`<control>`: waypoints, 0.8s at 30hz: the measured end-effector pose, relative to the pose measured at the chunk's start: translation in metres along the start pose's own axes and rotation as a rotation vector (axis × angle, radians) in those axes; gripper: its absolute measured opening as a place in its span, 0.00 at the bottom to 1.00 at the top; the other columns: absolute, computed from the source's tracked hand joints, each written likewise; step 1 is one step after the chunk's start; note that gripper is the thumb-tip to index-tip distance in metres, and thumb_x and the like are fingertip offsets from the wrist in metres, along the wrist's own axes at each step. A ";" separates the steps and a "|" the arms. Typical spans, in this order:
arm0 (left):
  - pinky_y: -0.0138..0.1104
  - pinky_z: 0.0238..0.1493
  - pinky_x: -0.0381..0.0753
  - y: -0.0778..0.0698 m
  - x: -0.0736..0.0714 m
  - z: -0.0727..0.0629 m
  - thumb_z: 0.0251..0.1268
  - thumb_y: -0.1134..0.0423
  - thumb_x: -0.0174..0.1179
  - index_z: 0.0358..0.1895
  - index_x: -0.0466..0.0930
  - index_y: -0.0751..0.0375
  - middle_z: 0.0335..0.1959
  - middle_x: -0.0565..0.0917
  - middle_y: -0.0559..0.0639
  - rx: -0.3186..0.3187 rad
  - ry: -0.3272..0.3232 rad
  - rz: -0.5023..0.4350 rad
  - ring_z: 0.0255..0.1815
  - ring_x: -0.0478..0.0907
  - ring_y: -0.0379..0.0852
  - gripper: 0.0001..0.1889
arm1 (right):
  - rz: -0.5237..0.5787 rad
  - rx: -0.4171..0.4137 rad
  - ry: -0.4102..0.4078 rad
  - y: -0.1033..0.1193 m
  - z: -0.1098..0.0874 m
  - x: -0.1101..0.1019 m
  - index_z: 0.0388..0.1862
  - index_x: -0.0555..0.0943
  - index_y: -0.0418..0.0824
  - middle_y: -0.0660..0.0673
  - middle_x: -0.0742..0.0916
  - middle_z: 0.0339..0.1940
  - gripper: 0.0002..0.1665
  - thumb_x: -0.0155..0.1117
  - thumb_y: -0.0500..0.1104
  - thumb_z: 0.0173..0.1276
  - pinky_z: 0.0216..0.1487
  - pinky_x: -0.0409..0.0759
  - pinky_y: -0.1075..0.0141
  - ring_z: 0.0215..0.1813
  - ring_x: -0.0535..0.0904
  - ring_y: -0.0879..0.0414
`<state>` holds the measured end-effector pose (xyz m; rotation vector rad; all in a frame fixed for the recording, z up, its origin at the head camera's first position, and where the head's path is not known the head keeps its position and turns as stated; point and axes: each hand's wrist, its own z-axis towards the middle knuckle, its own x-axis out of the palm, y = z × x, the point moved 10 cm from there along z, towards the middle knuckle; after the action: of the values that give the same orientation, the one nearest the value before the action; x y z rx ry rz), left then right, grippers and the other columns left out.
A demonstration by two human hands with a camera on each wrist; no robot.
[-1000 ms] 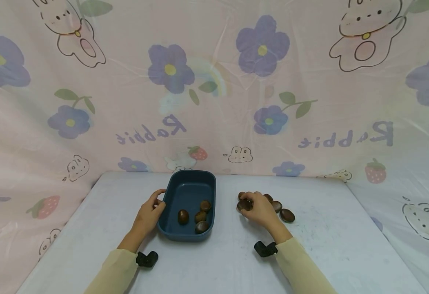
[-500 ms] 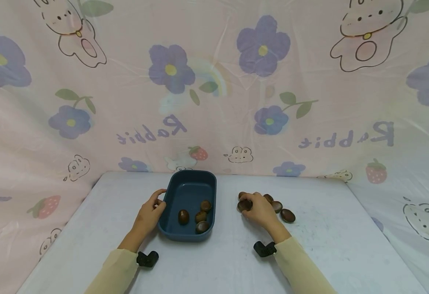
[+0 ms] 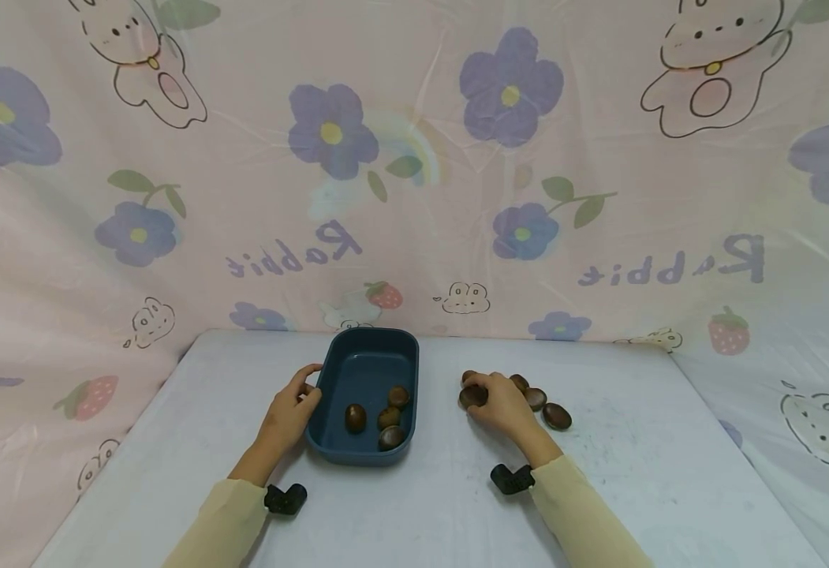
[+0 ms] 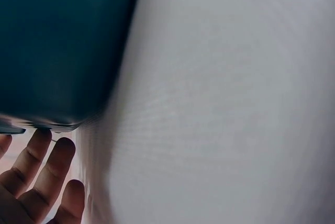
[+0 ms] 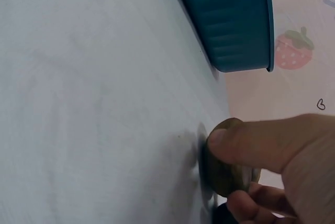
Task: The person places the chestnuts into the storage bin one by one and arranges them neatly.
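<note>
My right hand (image 3: 502, 406) pinches a smooth dark-brown oval pebble (image 3: 472, 396) between thumb and fingers, low over the table. In the right wrist view the thumb lies across this pebble (image 5: 225, 169). More brown pebbles (image 3: 557, 416) lie around and behind that hand, some partly hidden by it. A dark blue rectangular box (image 3: 363, 371) stands left of centre with several pebbles (image 3: 355, 418) in its nearer half. My left hand (image 3: 288, 412) rests against the box's left side; its extended fingers touch the box wall (image 4: 63, 51) in the left wrist view.
Both hands work over a white table (image 3: 442, 505). A patterned cloth (image 3: 414, 197) with flowers and rabbits hangs behind the table and along its sides. A small black device (image 3: 285, 499) sits at the left wrist, and another black device (image 3: 512, 479) at the right.
Almost nothing differs: the hands, the box and the pebbles keep their places, and the whole view shifts very slightly.
</note>
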<state>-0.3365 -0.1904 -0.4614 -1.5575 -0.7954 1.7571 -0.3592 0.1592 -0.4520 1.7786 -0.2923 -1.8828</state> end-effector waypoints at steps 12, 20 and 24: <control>0.36 0.35 0.70 0.000 0.000 0.000 0.68 0.57 0.47 0.67 0.66 0.42 0.38 0.81 0.52 -0.010 0.002 0.012 0.31 0.73 0.44 0.24 | 0.069 -0.012 -0.003 0.003 -0.004 -0.003 0.48 0.84 0.48 0.42 0.85 0.51 0.24 0.75 0.39 0.49 0.55 0.76 0.49 0.55 0.80 0.45; 0.36 0.34 0.70 0.000 0.000 0.000 0.68 0.56 0.47 0.67 0.66 0.42 0.38 0.81 0.52 -0.009 0.002 0.019 0.30 0.73 0.44 0.23 | 0.034 -0.002 -0.015 0.002 -0.009 -0.011 0.48 0.84 0.52 0.45 0.86 0.51 0.24 0.76 0.44 0.50 0.51 0.77 0.50 0.51 0.81 0.48; 0.36 0.35 0.70 -0.001 0.000 -0.001 0.69 0.56 0.47 0.67 0.66 0.43 0.38 0.81 0.53 -0.005 -0.001 0.021 0.31 0.73 0.44 0.23 | 0.035 -0.003 -0.020 0.004 -0.010 -0.015 0.47 0.84 0.53 0.46 0.86 0.51 0.22 0.76 0.46 0.51 0.52 0.77 0.51 0.52 0.81 0.49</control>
<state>-0.3357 -0.1904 -0.4609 -1.5730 -0.7872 1.7723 -0.3483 0.1657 -0.4385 1.7430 -0.3254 -1.8764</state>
